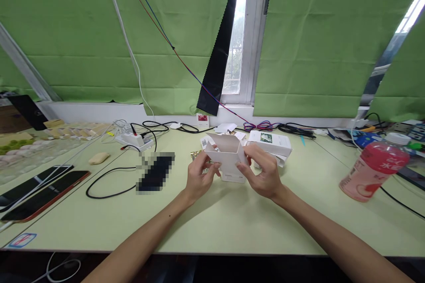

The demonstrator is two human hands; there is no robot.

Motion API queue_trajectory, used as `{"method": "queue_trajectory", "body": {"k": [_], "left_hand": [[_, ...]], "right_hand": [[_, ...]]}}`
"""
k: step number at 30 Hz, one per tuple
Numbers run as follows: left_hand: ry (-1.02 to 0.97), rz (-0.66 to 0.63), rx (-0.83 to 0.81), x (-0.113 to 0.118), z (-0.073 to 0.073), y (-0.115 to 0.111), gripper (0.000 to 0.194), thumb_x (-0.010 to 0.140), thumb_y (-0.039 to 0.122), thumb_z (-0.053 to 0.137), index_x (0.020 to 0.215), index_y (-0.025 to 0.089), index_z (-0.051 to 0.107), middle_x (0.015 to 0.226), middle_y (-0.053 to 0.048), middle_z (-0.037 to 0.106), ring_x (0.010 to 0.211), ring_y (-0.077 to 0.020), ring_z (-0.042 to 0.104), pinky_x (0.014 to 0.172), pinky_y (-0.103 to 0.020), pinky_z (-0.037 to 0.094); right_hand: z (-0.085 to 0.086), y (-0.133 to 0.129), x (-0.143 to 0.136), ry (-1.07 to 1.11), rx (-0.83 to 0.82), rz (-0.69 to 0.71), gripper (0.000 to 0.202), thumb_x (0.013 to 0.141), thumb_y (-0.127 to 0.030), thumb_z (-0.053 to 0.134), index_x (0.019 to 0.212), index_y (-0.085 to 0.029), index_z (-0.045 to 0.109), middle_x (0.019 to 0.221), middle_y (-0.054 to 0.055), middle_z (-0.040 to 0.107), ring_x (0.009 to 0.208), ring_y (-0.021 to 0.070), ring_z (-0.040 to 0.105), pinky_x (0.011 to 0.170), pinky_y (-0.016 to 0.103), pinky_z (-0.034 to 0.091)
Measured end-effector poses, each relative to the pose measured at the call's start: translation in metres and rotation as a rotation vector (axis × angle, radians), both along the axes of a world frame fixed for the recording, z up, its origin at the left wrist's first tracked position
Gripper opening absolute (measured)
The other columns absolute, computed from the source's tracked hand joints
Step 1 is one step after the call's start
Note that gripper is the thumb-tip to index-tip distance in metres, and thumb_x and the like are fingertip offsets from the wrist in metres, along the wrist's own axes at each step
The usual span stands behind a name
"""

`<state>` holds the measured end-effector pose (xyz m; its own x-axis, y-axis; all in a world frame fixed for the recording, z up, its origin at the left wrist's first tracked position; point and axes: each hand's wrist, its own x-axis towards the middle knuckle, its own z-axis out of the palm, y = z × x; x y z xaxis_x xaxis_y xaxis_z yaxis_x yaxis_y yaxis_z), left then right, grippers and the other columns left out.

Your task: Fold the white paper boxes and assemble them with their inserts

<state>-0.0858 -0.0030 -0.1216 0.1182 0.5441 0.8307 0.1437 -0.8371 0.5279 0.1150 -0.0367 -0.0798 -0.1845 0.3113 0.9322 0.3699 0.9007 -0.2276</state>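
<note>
Between my two hands is a small white cardboard box, upright with its top flaps raised and its mouth open. My left hand pinches the box's left side, thumb at the front near the top edge. On the opposite side my right hand grips the right flap and edge with thumb and fingers. What lies inside the box is hidden from me. Just behind the left hand, some small gold-coloured pieces show on the table, partly covered. White flat boxes with a green picture lie behind my right hand.
A pink-labelled bottle stands at the right. To the left are a pixelated dark device, phones, a beige soap-like lump and a white power strip. Cables run along the back below green curtains.
</note>
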Motion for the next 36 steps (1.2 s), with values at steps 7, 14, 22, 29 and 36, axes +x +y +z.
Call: {"method": "queue_trajectory", "body": {"k": [7, 14, 22, 29, 36], "left_hand": [[0.003, 0.034, 0.016, 0.0008, 0.003, -0.0013, 0.031, 0.096, 0.037, 0.059, 0.121, 0.018, 0.064, 0.096, -0.008, 0.071, 0.057, -0.011, 0.062, 0.043, -0.023, 0.059], [0.006, 0.043, -0.014, 0.0009, 0.0054, -0.003, 0.027, 0.096, 0.039, 0.059, 0.113, 0.019, 0.066, 0.095, -0.008, 0.07, 0.057, -0.011, 0.062, 0.045, -0.022, 0.059], [-0.002, 0.04, -0.024, 0.0015, 0.0058, -0.0028, 0.021, 0.095, 0.035, 0.06, 0.106, 0.018, 0.065, 0.085, -0.005, 0.069, 0.056, -0.0109, 0.063, 0.045, -0.022, 0.058], [-0.017, 0.028, -0.003, 0.0018, 0.0059, -0.0023, 0.019, 0.095, 0.031, 0.06, 0.108, 0.018, 0.063, 0.084, -0.003, 0.067, 0.053, -0.0094, 0.062, 0.043, -0.021, 0.058], [-0.015, 0.039, -0.022, 0.0003, 0.0041, -0.002, 0.02, 0.094, 0.034, 0.062, 0.107, 0.019, 0.062, 0.083, -0.002, 0.066, 0.055, -0.01, 0.062, 0.044, -0.021, 0.058]], "right_hand": [[0.0001, 0.0, -0.0007, 0.005, 0.008, 0.002, 0.008, 0.095, -0.024, 0.059, 0.1, -0.019, 0.062, 0.08, 0.006, 0.064, 0.065, 0.0166, 0.049, 0.058, 0.032, 0.044], [-0.0012, 0.0006, -0.0001, -0.004, 0.014, 0.003, 0.007, 0.095, -0.023, 0.06, 0.1, -0.019, 0.062, 0.08, 0.006, 0.063, 0.065, 0.0166, 0.048, 0.058, 0.032, 0.044], [-0.0017, 0.0002, -0.001, -0.009, 0.018, 0.004, 0.007, 0.095, -0.023, 0.06, 0.099, -0.019, 0.063, 0.078, 0.005, 0.063, 0.064, 0.0164, 0.048, 0.058, 0.031, 0.044], [-0.0023, 0.0004, -0.0007, -0.011, 0.018, 0.0, 0.006, 0.095, -0.024, 0.059, 0.099, -0.019, 0.062, 0.077, 0.005, 0.061, 0.064, 0.0167, 0.048, 0.058, 0.031, 0.044], [-0.0042, 0.0014, -0.0003, -0.007, 0.013, 0.008, 0.006, 0.095, -0.022, 0.06, 0.099, -0.018, 0.061, 0.077, 0.005, 0.06, 0.065, 0.0163, 0.048, 0.059, 0.03, 0.043]]}}
